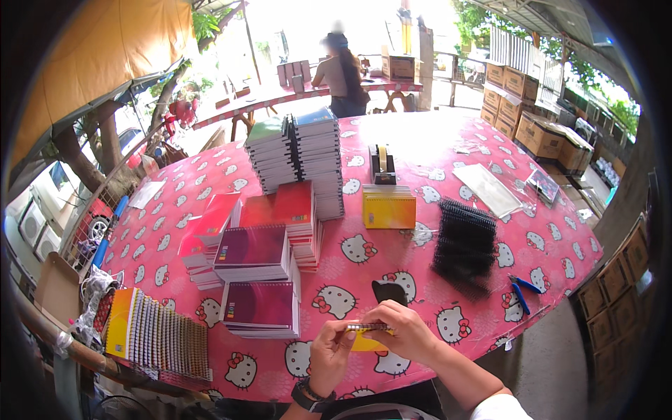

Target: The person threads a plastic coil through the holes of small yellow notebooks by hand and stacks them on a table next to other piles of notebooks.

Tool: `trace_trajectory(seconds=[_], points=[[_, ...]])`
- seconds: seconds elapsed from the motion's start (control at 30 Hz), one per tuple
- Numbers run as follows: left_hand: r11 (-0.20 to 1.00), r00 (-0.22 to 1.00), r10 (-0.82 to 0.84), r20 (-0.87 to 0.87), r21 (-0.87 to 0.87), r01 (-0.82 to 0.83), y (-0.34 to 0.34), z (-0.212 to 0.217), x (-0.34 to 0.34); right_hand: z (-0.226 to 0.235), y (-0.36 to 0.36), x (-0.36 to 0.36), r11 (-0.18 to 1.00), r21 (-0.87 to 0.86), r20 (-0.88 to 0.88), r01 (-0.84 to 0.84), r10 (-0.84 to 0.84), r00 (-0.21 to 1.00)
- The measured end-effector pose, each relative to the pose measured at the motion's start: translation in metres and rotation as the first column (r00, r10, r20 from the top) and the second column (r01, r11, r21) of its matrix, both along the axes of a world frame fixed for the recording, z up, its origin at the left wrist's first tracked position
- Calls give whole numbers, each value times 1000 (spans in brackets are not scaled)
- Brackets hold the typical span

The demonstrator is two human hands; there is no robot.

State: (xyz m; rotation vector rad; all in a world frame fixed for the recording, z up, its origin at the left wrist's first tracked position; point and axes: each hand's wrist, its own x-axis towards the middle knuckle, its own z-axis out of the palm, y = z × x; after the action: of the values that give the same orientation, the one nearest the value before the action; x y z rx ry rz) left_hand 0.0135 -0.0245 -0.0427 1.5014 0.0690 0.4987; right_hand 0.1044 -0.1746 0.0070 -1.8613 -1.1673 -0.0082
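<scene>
From here I count one handheld yellow wire-bound notebook (367, 343), two purple-covered notebook stacks (252, 246), one black tape dispenser (383, 176), one blue-handled cutter (528, 285).

Pink across the worktop (392, 252), patterned with white cat heads and red bows. Yellow on the held notebook (367, 344), yellow shading into orange on the pile (390, 215) by the black dispenser (376, 175), yellow again on the lower-left row (122, 332). Purple with magenta on the front stack (259, 304), red on the stack behind (292, 203), green and blue atop the tall stacks (317, 150). Black for the coils (465, 241), blue for the plier handles (521, 298), brown for the boxes (539, 136).
</scene>
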Motion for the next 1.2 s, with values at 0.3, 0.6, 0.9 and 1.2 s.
trace_trajectory(seconds=[0.3, 0.6, 0.9, 1.2], points=[[983, 998, 53, 36, -176, -45, -4, 14, -10, 4, 5, -9, 991, 130, 57, -24, 17, 998], [994, 981, 103, 166, 16, -107, -2, 14, -13, 3, 9, -17, 984, 177, -111, -34, 54, 992], [970, 976, 117, 184, 190, -152, -2, 20, -16, 4, 8, -19, 980, 198, -262, -17, 70, 962], [913, 955, 199, 221, 312, -262, -7, 23, -20, 2, 11, -23, 985, 172, -201, -6, 41, 979]])
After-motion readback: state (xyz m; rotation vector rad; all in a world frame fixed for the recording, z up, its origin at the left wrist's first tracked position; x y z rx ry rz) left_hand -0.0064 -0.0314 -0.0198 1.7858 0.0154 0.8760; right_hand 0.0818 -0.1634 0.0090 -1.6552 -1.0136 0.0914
